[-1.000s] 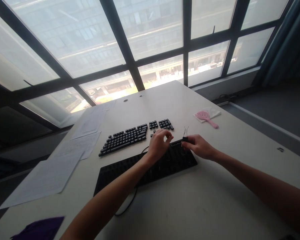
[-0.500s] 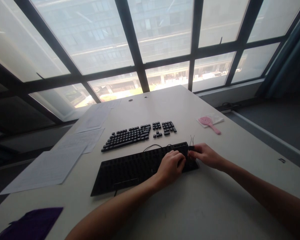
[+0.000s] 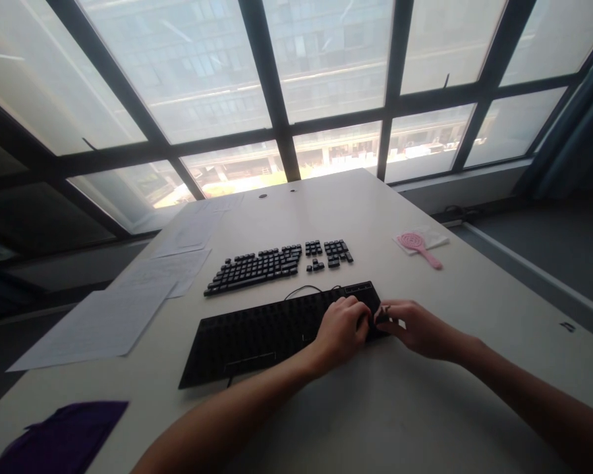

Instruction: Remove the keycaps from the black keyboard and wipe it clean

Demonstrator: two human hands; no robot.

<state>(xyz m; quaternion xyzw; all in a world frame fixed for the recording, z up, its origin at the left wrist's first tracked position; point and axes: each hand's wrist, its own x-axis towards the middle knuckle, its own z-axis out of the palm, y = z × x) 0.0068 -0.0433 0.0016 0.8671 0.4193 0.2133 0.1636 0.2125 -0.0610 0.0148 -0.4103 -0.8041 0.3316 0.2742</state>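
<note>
A black keyboard base [image 3: 257,336] with its keycaps removed lies on the white table [image 3: 375,408]. Beyond it, the removed black keycaps [image 3: 271,262] are laid out in rows. My left hand [image 3: 342,327] rests with curled fingers on the base's right end. My right hand [image 3: 415,326] is closed on a small wire keycap puller [image 3: 381,314] at the base's right edge, close to my left fingertips. What my left fingers pinch, if anything, is hidden.
A pink hairbrush [image 3: 418,244] lies on a white sheet at the right. Paper sheets [image 3: 109,316] cover the table's left side. A purple cloth [image 3: 59,441] sits at the near left corner. Large windows stand behind the table. A cable loops behind the keyboard base.
My left hand came back from the keycap rows to the base's right end. My right hand lowered the puller, tilting it toward the base. The camera view shifted slightly.
</note>
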